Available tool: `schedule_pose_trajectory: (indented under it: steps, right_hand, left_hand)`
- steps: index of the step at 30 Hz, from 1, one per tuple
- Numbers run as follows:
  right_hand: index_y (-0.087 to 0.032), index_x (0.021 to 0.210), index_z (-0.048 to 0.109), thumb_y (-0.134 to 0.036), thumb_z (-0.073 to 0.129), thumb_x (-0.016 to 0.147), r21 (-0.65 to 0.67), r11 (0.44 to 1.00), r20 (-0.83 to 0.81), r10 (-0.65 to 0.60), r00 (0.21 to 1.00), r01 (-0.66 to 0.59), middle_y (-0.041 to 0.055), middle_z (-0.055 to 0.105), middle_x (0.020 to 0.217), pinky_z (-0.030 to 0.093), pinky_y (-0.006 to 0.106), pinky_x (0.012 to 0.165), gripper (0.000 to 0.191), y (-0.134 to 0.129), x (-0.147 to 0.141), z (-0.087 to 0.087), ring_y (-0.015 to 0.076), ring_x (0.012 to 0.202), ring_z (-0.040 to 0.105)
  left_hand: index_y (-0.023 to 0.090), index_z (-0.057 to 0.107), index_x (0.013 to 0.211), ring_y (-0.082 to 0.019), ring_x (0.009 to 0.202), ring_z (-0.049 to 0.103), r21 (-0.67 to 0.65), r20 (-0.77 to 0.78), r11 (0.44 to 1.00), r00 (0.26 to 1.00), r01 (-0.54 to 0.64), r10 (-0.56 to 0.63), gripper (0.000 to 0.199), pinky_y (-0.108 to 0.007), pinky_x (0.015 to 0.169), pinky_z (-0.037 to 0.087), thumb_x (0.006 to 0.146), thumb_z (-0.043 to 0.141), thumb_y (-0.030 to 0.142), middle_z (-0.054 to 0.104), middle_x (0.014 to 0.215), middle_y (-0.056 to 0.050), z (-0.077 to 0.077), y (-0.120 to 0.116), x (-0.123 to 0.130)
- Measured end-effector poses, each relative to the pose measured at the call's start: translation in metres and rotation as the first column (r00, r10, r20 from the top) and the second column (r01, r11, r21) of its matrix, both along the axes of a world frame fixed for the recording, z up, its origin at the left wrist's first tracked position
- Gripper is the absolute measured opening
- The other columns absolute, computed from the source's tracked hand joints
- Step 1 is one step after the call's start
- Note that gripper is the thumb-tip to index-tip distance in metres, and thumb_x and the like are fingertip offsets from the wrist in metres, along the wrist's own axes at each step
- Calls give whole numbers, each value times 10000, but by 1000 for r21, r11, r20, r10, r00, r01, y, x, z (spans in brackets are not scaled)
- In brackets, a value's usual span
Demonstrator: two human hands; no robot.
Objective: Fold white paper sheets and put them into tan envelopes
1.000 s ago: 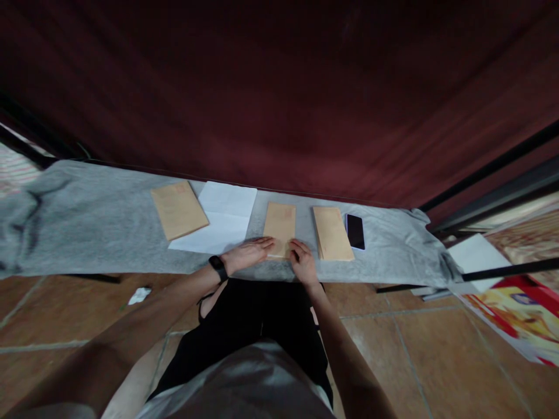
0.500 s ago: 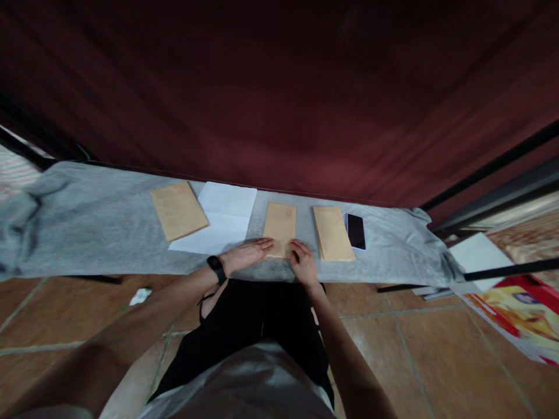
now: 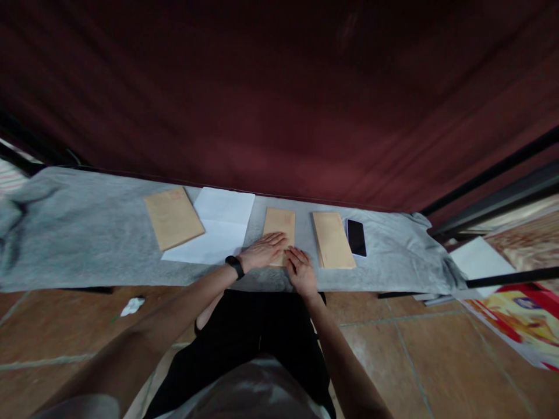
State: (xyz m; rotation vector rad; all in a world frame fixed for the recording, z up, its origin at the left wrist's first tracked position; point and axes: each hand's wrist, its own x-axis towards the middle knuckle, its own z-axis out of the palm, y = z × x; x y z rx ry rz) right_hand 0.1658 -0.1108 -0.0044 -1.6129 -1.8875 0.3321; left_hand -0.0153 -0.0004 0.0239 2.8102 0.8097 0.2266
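Note:
A tan envelope (image 3: 279,219) lies on the grey cloth in front of me. My left hand (image 3: 266,249) rests flat across its lower part, fingers stretched out. My right hand (image 3: 301,270) touches the envelope's lower right edge; its fingers are bent, and whether they grip the paper is unclear. To the right lies a stack of tan envelopes (image 3: 334,240), with a dark-screened phone (image 3: 356,237) beside it. On the left, another tan envelope stack (image 3: 173,218) overlaps creased white sheets (image 3: 222,221).
The grey cloth (image 3: 96,233) covers a narrow table against a dark red curtain (image 3: 279,116). Black metal bars stand at both sides. A red and yellow box (image 3: 524,317) is at the lower right, and crumpled white paper (image 3: 132,306) lies on the tiled floor.
My left hand has slid right and further over the middle envelope. My right hand stays near the envelope's lower right edge. The whole view has shifted slightly.

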Motion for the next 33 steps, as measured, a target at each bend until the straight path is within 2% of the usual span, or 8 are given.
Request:
schedule_pose_trajectory:
  steps: [4, 9, 13, 16, 20, 26, 30, 33]
  right_hand:
    - [-242, 1343, 630, -273, 436, 1008, -13, 1000, -10, 4, 1000, -4, 70, 604, 1426, 357, 486, 1199, 388, 1, 0, 1, 227, 1351, 525]
    - [-251, 1336, 629, -293, 432, 1018, 23, 1000, -12, 9, 1000, -9, 80, 610, 1414, 375, 506, 1188, 376, 2, -1, 3, 238, 1339, 538]
    - [-248, 1321, 633, -290, 429, 1020, 15, 1000, -39, 22, 999, -22, 83, 621, 1398, 375, 507, 1186, 365, 3, 1, 3, 240, 1330, 544]
    - [-231, 1298, 641, -268, 428, 1014, 21, 1000, -84, 21, 996, -20, 89, 640, 1368, 365, 502, 1190, 357, 3, 1, 2, 238, 1310, 554]
    - [-220, 1234, 667, -258, 403, 1005, 13, 1000, -176, -19, 984, 22, 101, 666, 1307, 408, 474, 1153, 351, 4, 1, 0, 238, 1254, 585]
    - [-212, 1171, 683, -312, 387, 1004, -34, 994, -342, -113, 933, 108, 104, 705, 1193, 494, 424, 1061, 354, 11, 7, -3, 228, 1155, 639]
    - [-226, 1293, 645, -344, 372, 1020, -21, 999, -300, -49, 953, 45, 96, 621, 1385, 440, 444, 1131, 403, 29, 9, 2, 221, 1313, 555]
    - [-279, 1408, 569, -375, 363, 1039, -72, 985, -129, 147, 981, -157, 42, 526, 1507, 351, 459, 1201, 433, 48, 7, 6, 200, 1419, 454]
  left_hand:
    - [148, 344, 1541, -202, 1517, 257, -8, -10, 997, 997, -80, 80, 551, -410, 1238, 158, 1040, 290, 371, 334, 1626, -118, -12, 24, 25]
    - [142, 353, 1543, -231, 1517, 261, 31, 33, 973, 973, -229, 229, 571, -439, 1244, 138, 1027, 304, 381, 347, 1619, -119, -14, 52, 45]
    - [139, 367, 1537, -241, 1513, 271, 46, 42, 965, 966, -257, 255, 568, -446, 1248, 126, 1024, 311, 377, 360, 1613, -113, -17, 59, 50]
    - [137, 344, 1546, -226, 1519, 255, 45, 19, 985, 986, -168, 167, 564, -428, 1252, 114, 1031, 304, 365, 341, 1624, -99, -21, 47, 43]
    - [133, 308, 1557, -195, 1535, 208, 48, 7, 999, 1000, -5, 5, 551, -410, 1255, 99, 1046, 285, 338, 294, 1642, -107, -22, 16, 26]
    - [132, 316, 1554, -189, 1535, 211, 27, 1, 996, 996, 85, -85, 557, -380, 1256, 95, 1043, 343, 352, 329, 1627, -101, -17, -24, 1]
    - [146, 324, 1552, -218, 1524, 248, 31, 50, 988, 987, 154, -156, 602, -412, 1258, 131, 1024, 426, 415, 370, 1604, -124, -14, -43, -13]
    - [160, 375, 1530, -227, 1508, 292, 23, 76, 982, 979, 189, -190, 617, -418, 1259, 160, 1003, 470, 465, 414, 1580, -125, -15, -53, -19]
